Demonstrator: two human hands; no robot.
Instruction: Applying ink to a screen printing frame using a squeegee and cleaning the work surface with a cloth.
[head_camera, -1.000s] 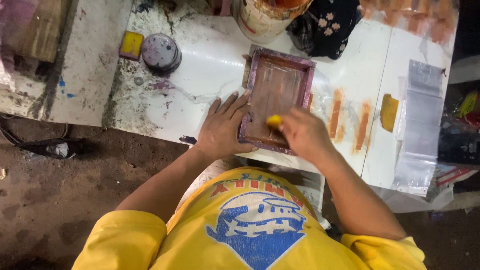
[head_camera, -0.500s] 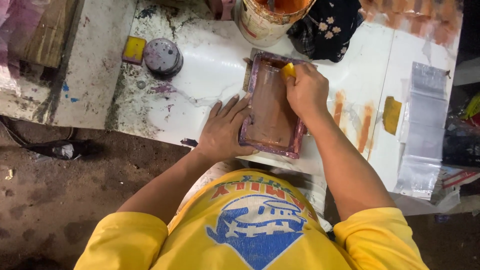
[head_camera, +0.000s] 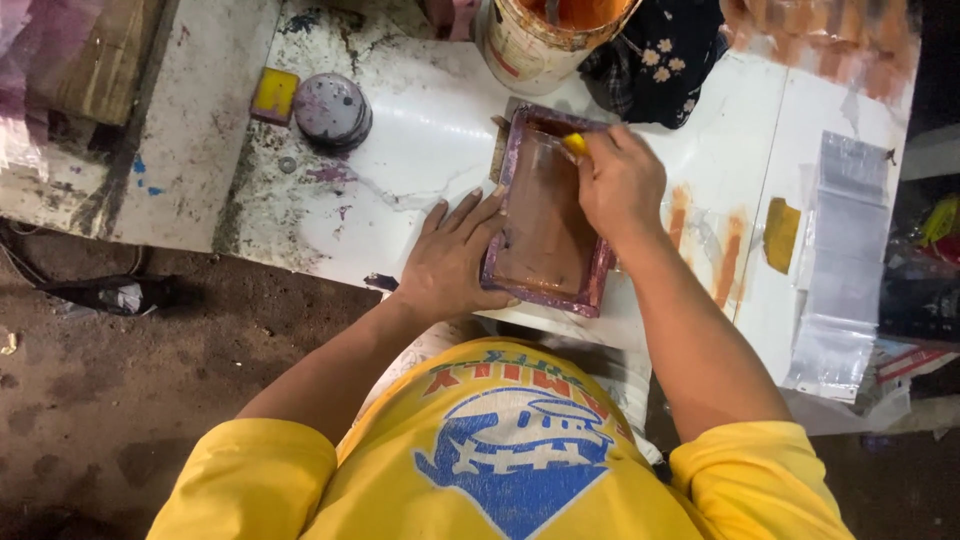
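A small purple-framed printing screen with an orange-stained mesh lies on the white table. My left hand presses flat on the frame's near left edge, fingers spread. My right hand is closed around a yellow squeegee and holds it against the mesh at the far end of the frame.
A bucket of orange ink stands behind the frame, with a dark flowered cloth beside it. A round purple-stained lid and a yellow block lie at the left. A stack of clear plastic bags sits at the right, by orange smears.
My right hand has pushed the squeegee from the near end of the frame up to its far end. My left hand has stayed on the frame's edge.
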